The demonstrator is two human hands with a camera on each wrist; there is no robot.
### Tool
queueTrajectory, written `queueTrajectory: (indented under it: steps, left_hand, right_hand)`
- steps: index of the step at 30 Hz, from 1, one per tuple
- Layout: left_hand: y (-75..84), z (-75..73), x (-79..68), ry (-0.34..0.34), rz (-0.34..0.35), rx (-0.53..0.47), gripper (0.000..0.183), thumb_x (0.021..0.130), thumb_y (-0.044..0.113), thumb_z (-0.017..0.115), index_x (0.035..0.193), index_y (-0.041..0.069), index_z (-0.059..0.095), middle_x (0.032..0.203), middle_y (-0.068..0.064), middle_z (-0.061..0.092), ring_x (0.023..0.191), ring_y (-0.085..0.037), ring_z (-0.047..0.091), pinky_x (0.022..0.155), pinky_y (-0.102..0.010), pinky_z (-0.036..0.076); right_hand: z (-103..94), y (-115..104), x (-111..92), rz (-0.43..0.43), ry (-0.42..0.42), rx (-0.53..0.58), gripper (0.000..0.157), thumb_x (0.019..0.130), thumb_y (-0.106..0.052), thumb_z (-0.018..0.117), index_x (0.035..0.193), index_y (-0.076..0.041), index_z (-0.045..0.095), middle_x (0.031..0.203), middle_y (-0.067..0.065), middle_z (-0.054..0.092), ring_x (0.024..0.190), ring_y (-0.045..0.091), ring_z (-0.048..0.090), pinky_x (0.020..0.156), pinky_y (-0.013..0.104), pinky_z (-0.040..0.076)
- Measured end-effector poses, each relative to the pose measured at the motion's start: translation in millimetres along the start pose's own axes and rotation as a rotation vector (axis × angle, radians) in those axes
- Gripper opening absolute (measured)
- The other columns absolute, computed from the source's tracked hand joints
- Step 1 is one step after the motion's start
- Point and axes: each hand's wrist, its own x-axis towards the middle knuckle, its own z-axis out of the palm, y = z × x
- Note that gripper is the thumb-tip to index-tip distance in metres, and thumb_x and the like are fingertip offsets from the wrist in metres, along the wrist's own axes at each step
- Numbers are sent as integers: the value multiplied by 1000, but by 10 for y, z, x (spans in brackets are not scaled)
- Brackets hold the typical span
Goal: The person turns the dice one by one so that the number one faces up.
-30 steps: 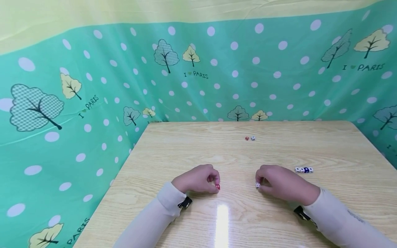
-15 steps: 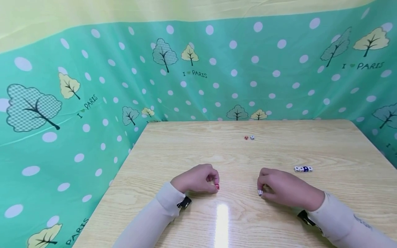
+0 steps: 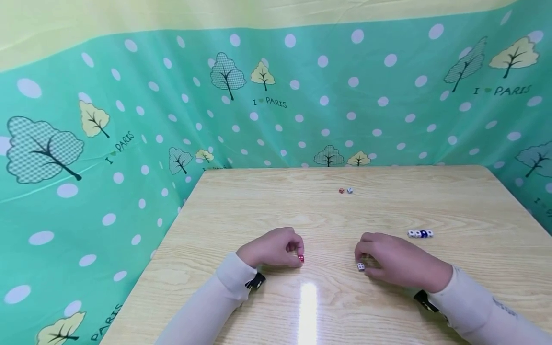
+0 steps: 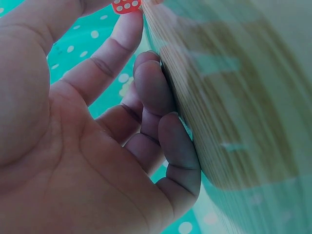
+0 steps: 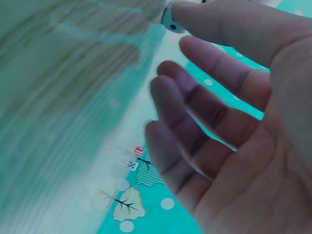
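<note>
My left hand (image 3: 276, 247) pinches a red die with white dots (image 3: 301, 258) between thumb and index finger, low over the wooden table (image 3: 241, 201). In the left wrist view the red die (image 4: 126, 6) shows at the top edge, and the other fingers curl against the table. Across a gap to the right, my right hand (image 3: 394, 261) has a white die (image 3: 361, 267) at its thumb and index fingertips. The right wrist view shows the thumb against this white die (image 5: 171, 20), with the index fingertip close to it and the remaining fingers loosely bent.
Behind the right hand lies a row of several dice (image 3: 420, 234), white with one dark blue. Farther back sit another red die (image 3: 341, 190) and a white die (image 3: 350, 190) side by side. A green dotted curtain (image 3: 280, 96) hangs behind the table.
The right hand has come slightly toward the person with the white die. The left hand stays in place with the red die. The whole view has shifted a little.
</note>
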Motion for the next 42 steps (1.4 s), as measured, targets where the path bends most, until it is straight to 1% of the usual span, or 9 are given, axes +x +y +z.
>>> queueTrajectory:
  steps: [3,8,15,22,26,30,35,40,42]
  left_hand:
    - [7,-8,-6,3,-3,-1,15,82,22,83,82,27,69,91,-5,60,81,-9,50,72,-23,43]
    - [3,-10,-4,9,-1,17,16,83,24,84,82,28,68,91,-4,60,81,-8,50,71,-23,43]
    - [20,-13,-13,6,-6,0,16,83,23,84,81,27,69,91,-5,61,81,-9,50,71,-23,43]
    - [33,-7,-18,3,-11,-3,15,83,22,84,82,27,69,91,-4,60,81,-9,50,71,-23,43]
    - [29,-3,-13,3,-12,-4,15,82,22,83,81,27,69,90,-3,59,81,-9,50,71,-23,42]
    - [24,-3,-11,5,-13,0,15,82,22,83,81,27,69,90,-3,59,80,-9,50,71,-23,42]
    - [18,-7,-13,4,-10,-4,15,82,21,83,81,27,69,90,-3,59,80,-10,50,71,-23,42]
    - [7,-1,-8,6,-6,2,15,82,23,83,81,28,69,89,-2,58,80,-9,50,70,-22,42]
    - [5,2,-6,6,-6,1,15,81,23,83,81,28,68,89,-2,58,80,-8,50,70,-22,42]
  right_hand:
    - [3,-30,5,-26,44,-10,17,82,-22,84,93,-28,72,89,-17,60,75,-2,51,69,25,52]
    - [28,-74,21,-76,93,-28,14,82,-16,82,88,-24,72,81,-16,57,68,-3,44,63,22,48]
    - [79,-60,35,-105,107,-52,19,79,-11,84,83,-24,71,80,-14,59,70,-4,47,62,22,50]
    - [99,-45,32,-110,102,-47,20,80,-11,85,82,-25,71,80,-16,59,70,-5,49,63,22,51]
    - [79,-48,31,-87,87,-14,20,81,-11,83,82,-26,71,79,-19,59,70,-3,50,65,22,50]
    - [48,-45,29,-37,65,26,18,83,-13,81,83,-28,70,79,-23,58,71,-1,52,67,22,50]
    - [26,-5,31,4,34,124,19,86,-15,81,85,-30,70,81,-24,60,74,-1,55,68,23,51]
    - [37,63,37,53,-5,234,18,86,-18,82,89,-31,71,83,-22,63,76,1,58,70,23,53]
    - [49,96,41,74,-18,262,17,86,-18,83,89,-31,71,83,-21,63,76,2,58,69,24,53]
